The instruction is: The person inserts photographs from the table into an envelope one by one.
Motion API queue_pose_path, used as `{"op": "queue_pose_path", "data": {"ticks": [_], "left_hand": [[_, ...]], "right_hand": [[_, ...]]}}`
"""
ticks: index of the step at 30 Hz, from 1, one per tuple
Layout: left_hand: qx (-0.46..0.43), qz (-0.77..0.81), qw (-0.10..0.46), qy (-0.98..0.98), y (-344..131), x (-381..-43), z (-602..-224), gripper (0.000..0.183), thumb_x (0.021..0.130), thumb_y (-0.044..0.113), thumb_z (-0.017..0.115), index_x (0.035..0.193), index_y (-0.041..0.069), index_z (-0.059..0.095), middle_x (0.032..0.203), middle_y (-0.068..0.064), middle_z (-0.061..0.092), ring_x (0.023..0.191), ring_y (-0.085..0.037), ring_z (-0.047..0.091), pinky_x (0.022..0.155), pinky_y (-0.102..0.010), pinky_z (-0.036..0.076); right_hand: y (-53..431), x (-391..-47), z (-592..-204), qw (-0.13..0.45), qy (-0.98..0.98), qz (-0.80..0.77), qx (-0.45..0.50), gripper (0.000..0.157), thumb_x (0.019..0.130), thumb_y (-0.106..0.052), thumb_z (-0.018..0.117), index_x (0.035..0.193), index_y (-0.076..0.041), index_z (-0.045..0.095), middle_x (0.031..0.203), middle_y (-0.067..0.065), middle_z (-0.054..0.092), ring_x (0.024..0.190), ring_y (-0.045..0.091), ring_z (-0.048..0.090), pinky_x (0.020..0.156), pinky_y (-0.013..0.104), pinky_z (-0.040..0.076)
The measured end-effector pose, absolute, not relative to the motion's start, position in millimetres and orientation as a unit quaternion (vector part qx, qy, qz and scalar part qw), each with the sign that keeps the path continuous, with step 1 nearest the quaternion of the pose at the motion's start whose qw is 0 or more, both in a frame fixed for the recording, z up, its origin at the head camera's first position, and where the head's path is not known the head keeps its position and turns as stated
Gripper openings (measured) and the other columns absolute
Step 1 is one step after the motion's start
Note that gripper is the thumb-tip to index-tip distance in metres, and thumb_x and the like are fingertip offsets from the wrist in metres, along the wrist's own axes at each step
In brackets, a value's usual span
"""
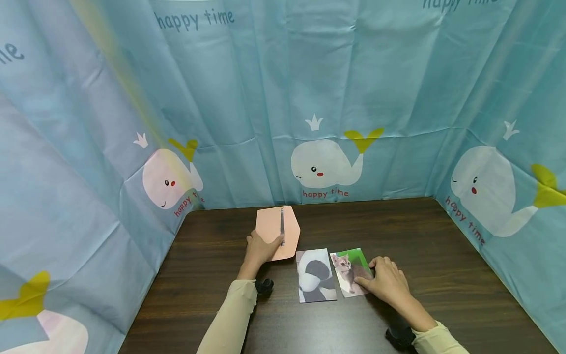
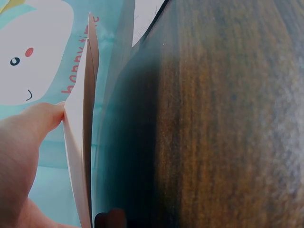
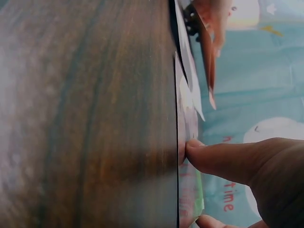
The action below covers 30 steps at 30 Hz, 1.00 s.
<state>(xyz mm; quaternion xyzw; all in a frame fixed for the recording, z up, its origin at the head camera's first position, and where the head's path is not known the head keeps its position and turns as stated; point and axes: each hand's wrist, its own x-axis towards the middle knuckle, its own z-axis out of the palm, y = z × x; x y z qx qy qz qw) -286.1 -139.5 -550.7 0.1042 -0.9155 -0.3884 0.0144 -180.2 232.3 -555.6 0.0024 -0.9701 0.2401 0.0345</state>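
Envelope [image 1: 268,225] at far left of table [image 1: 208,305], gripped by left hand [image 1: 260,250]: thumb on face, envelope lifted off table. Cat card [image 1: 347,275] lying on table, near right, touched at right side by right hand [image 1: 391,282]; thumb set on face, fingertip at edge, thumb and finger apart; whether pinched cannot be told. Both forearms reached forward from near side, hands well apart. Grey card [image 1: 316,276] between hands, untouched. Counted: one envelope, two cards.
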Motion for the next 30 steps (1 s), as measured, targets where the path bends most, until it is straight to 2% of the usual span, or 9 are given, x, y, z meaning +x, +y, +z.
{"op": "queue_pose_path", "data": {"ticks": [7, 13, 18, 22, 30], "left_hand": [[0.104, -0.385, 0.014, -0.917, -141, -286, -552, 0.115, 0.089, 0.065, 0.077, 0.157, -0.014, 0.029, 0.142, -0.038, 0.042, 0.119, -0.049, 0.059, 0.105, -0.061, 0.05], [0.105, -0.385, 0.012, -0.917, -141, -285, -551, 0.115, 0.089, 0.066, 0.077, 0.157, -0.014, 0.03, 0.142, -0.037, 0.043, 0.118, -0.048, 0.059, 0.105, -0.06, 0.05], [0.102, -0.386, 0.015, -0.917, -140, -284, -550, 0.114, 0.089, 0.065, 0.077, 0.156, -0.015, 0.031, 0.14, -0.037, 0.043, 0.117, -0.047, 0.059, 0.104, -0.06, 0.051], [0.1, -0.386, 0.019, -0.917, -141, -285, -550, 0.113, 0.089, 0.064, 0.078, 0.155, -0.015, 0.032, 0.139, -0.037, 0.044, 0.117, -0.048, 0.059, 0.104, -0.06, 0.051], [0.095, -0.389, 0.015, -0.916, -142, -287, -551, 0.113, 0.089, 0.064, 0.078, 0.156, -0.015, 0.03, 0.14, -0.037, 0.043, 0.117, -0.047, 0.059, 0.105, -0.061, 0.05]], "right_hand": [[230, -180, -556, 0.048, -0.969, 0.242, 0.009, 0.063, 0.078, -0.047, 0.095, 0.109, -0.006, 0.059, 0.097, 0.007, 0.062, 0.091, 0.031, 0.06, 0.076, 0.051, 0.045], [230, -181, -554, 0.025, -0.97, 0.242, 0.01, 0.064, 0.081, -0.044, 0.094, 0.117, -0.008, 0.055, 0.083, -0.001, 0.059, 0.074, 0.021, 0.057, 0.076, 0.048, 0.042], [234, -184, -551, 0.021, -0.966, 0.255, 0.023, 0.053, 0.089, -0.027, 0.088, 0.125, -0.002, 0.059, 0.082, -0.005, 0.064, 0.067, 0.016, 0.057, 0.066, 0.042, 0.046], [237, -187, -546, 0.018, -0.96, 0.278, 0.035, 0.042, 0.093, -0.013, 0.08, 0.129, 0.001, 0.064, 0.079, -0.006, 0.066, 0.063, 0.014, 0.055, 0.057, 0.037, 0.045], [241, -198, -537, 0.009, -0.938, 0.343, 0.048, 0.033, 0.098, -0.008, 0.074, 0.127, 0.004, 0.065, 0.074, -0.004, 0.061, 0.059, 0.016, 0.052, 0.057, 0.034, 0.041]]}}
